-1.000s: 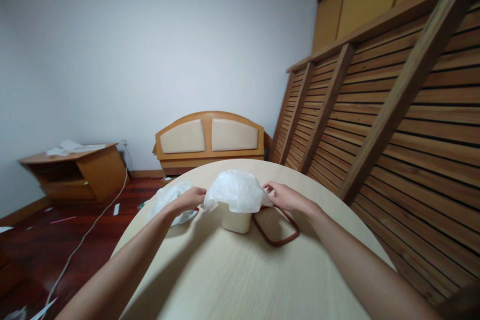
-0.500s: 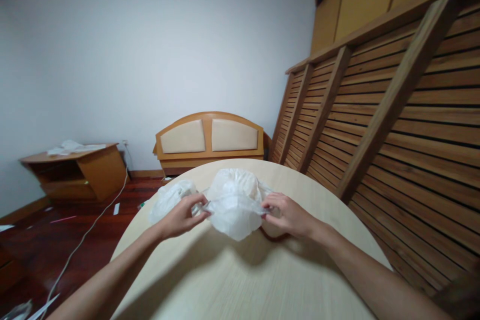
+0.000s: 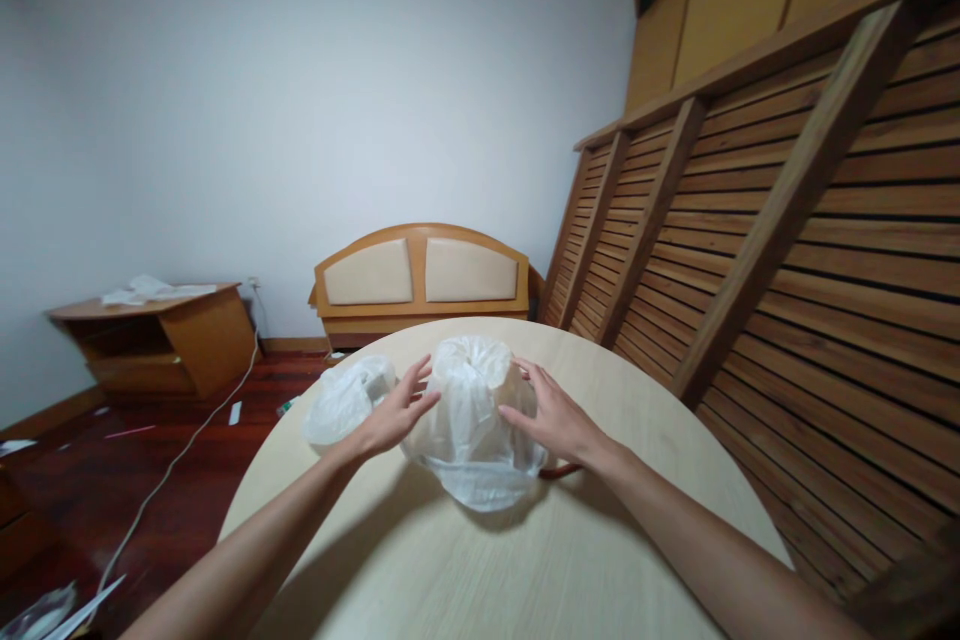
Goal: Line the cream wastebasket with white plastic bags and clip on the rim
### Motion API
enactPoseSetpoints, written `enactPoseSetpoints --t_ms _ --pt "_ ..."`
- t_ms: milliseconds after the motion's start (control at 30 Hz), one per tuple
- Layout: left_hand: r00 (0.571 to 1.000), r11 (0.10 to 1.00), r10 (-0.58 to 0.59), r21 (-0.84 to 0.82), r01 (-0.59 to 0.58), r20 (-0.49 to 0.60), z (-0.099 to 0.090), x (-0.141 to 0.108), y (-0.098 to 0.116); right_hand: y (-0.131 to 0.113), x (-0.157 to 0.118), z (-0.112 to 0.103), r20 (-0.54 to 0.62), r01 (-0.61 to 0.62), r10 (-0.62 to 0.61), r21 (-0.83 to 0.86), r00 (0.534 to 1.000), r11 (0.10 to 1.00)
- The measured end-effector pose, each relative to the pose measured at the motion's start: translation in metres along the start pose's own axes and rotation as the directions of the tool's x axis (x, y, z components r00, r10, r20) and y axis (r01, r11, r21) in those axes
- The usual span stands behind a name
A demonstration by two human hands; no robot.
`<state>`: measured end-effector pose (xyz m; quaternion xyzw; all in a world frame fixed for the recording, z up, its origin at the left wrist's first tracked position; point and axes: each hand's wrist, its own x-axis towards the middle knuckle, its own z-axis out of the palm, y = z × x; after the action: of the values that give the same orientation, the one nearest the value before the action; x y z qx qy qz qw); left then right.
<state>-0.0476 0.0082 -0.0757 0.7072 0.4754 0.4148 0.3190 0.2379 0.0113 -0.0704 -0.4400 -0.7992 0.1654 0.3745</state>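
Observation:
A white translucent plastic bag [image 3: 474, 430], bunched at its top, stands on the round pale table [image 3: 585, 560]. What is inside it cannot be made out. At its left side is my left hand [image 3: 399, 410], fingers apart and holding nothing. My right hand [image 3: 551, 412] is open against or very near the bag's right side, fingers spread. A second crumpled white bag [image 3: 349, 398] lies to the left, just beyond my left wrist. Part of a thin reddish-brown item [image 3: 561, 471] shows under my right hand.
A wooden headboard [image 3: 420, 278] stands behind the table. Large slatted wooden panels [image 3: 750, 250] lean at the right. At the left are a low cabinet [image 3: 172, 340] with white papers and a pale cable [image 3: 176, 465] on the dark red floor.
Both hands have let go of the bag's edges and opened beside it. The bag's upper part now stands gathered, with its lower edge spread nearer to me.

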Motion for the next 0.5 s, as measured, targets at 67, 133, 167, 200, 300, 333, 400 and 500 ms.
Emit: enactPoseSetpoints --t_ms 67,133,167,200,300,333,400,500 --pt "0.997 0.995 0.056 -0.08 -0.052 0.051 0.008 0.003 -0.001 0.005 0.007 0.008 0.041 -0.031 0.025 0.16 0.999 0.987" --pt "0.993 0.99 0.103 -0.1 -0.097 0.056 0.013 0.002 0.002 0.005 0.01 0.014 0.097 -0.062 0.036 0.282 0.995 0.957" --pt "0.993 0.991 0.105 -0.094 -0.1 0.046 0.015 0.001 0.003 0.004 0.01 0.016 0.122 -0.082 0.045 0.318 0.992 0.944" --pt "0.995 0.993 0.09 -0.082 -0.087 0.033 0.017 -0.001 0.005 0.001 0.009 0.017 0.14 -0.104 0.06 0.338 0.988 0.935" --pt "0.999 0.996 0.051 -0.068 -0.05 0.012 0.018 -0.009 0.008 -0.009 0.003 0.016 0.161 -0.153 0.102 0.345 0.982 0.926" --pt "0.999 0.996 0.05 -0.077 -0.049 0.015 0.018 -0.013 0.008 -0.011 0.0 0.015 0.166 -0.155 0.101 0.356 0.981 0.922" --pt "0.998 0.993 0.051 -0.106 -0.047 0.031 0.017 -0.024 0.004 -0.013 -0.009 0.015 0.187 -0.147 0.076 0.401 0.979 0.904" --pt "0.996 0.985 0.049 -0.167 -0.035 0.078 0.015 -0.043 -0.003 -0.012 -0.028 0.016 0.227 -0.153 0.053 0.449 0.973 0.88"
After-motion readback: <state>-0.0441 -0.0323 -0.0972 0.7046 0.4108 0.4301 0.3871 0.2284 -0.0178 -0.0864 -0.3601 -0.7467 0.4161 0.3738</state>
